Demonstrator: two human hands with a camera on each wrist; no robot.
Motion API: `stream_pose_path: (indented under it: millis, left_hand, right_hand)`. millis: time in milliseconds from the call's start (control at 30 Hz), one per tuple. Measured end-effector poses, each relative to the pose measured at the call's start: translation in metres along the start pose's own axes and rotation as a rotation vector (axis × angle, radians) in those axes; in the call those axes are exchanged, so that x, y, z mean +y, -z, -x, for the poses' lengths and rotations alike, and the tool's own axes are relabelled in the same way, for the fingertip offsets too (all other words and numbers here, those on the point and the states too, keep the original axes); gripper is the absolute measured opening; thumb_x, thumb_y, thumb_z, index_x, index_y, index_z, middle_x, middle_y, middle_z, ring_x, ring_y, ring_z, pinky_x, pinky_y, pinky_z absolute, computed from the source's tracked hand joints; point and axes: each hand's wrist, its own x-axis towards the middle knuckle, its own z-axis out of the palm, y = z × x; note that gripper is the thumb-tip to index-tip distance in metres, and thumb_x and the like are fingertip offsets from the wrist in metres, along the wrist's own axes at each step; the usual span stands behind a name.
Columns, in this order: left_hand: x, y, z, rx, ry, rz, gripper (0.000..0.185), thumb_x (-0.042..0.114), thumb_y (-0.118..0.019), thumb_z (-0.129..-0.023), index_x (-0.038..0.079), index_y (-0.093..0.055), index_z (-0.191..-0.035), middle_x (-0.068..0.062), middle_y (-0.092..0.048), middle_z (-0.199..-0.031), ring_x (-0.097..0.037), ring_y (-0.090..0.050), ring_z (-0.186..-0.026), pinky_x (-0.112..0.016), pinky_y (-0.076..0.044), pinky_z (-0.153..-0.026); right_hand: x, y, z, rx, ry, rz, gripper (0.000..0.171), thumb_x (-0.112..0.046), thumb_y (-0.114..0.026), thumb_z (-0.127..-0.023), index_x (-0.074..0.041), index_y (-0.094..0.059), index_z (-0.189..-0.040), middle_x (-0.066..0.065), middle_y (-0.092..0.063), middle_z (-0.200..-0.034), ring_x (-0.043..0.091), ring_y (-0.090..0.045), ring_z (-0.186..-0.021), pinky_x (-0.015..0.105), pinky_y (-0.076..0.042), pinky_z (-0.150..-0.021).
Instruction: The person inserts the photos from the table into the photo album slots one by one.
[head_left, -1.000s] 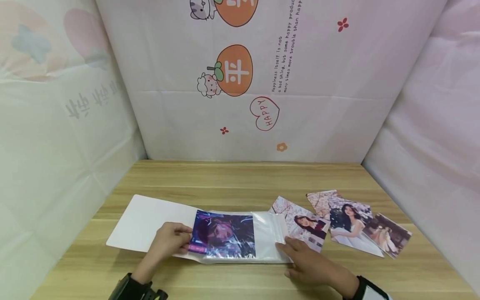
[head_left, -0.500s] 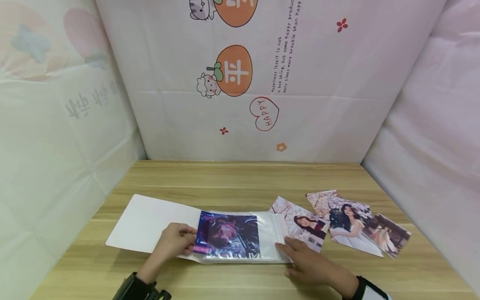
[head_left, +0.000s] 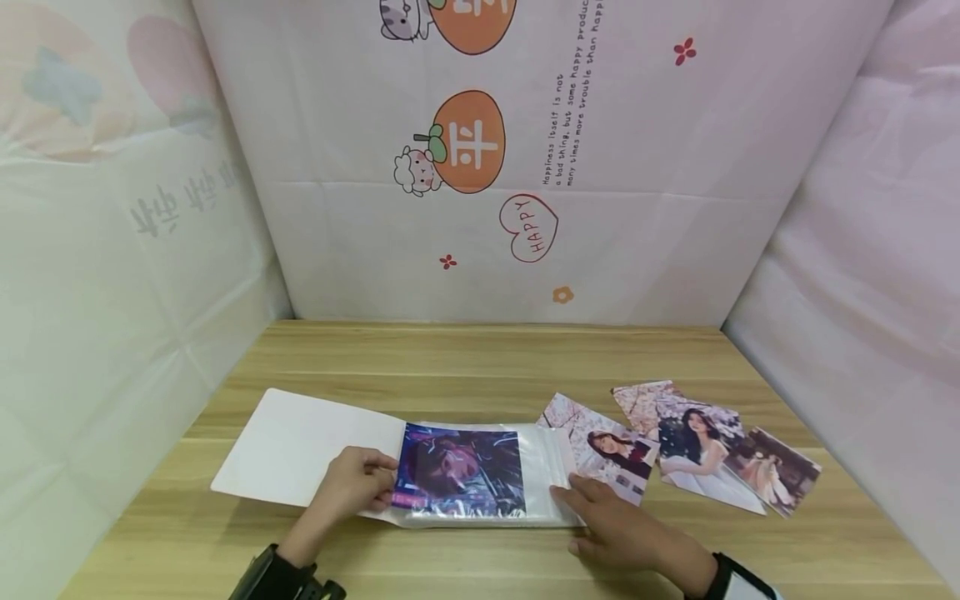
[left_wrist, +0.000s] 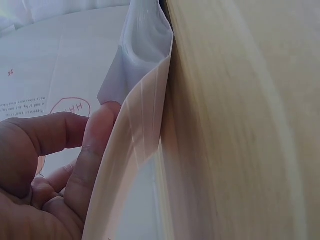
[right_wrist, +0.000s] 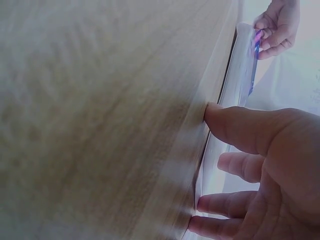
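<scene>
A purple-toned photo (head_left: 459,471) lies partly inside a clear plastic sleeve (head_left: 542,468) of an open album on the wooden table (head_left: 480,367). My left hand (head_left: 381,481) pinches the photo's left edge. In the left wrist view its thumb and fingers (left_wrist: 87,150) curl against the sleeve's edge (left_wrist: 145,100). My right hand (head_left: 572,497) lies flat on the sleeve's right end, with its fingers pressing that end down. The right wrist view shows the right hand's fingers (right_wrist: 235,130) on the plastic, and the left hand (right_wrist: 277,25) holding the photo (right_wrist: 254,60) farther off.
The album's white cover (head_left: 300,442) lies open to the left. Three loose photos (head_left: 611,446) (head_left: 693,442) (head_left: 776,471) are spread on the table right of the album. Patterned cloth walls (head_left: 480,208) close in the back and both sides.
My left hand has pushed the purple photo to the right, deeper into the clear sleeve. The right hand has stayed in place on the sleeve's end.
</scene>
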Motion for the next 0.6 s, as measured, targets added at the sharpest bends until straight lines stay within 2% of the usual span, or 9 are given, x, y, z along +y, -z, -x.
stream_pose_path:
  millis: [367,600]
  left_hand:
    - [0.0006,-0.0053,-0.0022,-0.045,-0.057,-0.028,0.026,-0.008,-0.057,-0.073,-0.013,-0.064,-0.098,-0.01,-0.062,-0.062,-0.02,-0.061,-0.051,-0.033,-0.053,-0.05]
    - [0.0019,-0.0098,-0.003,-0.068,-0.067,-0.033,0.026,-0.008,-0.057,-0.073,-0.013,-0.063,-0.098,-0.009,-0.063,-0.064,-0.021,-0.061,-0.051,-0.033,-0.053,-0.05]
  right_hand:
    - [-0.0017,0.0005,-0.0001,0.012,0.006,0.014,0.063,-0.027,-0.066,-0.085,-0.001,-0.042,-0.137,0.034,-0.036,-0.133,0.047,-0.038,-0.119,0.059,-0.039,-0.087]
    - [-0.0017,0.0006,-0.0005,0.012,0.006,0.019,0.063,-0.027,-0.067,-0.084,-0.001,-0.042,-0.136,0.033,-0.037,-0.133,0.047,-0.039,-0.118,0.058,-0.04,-0.087]
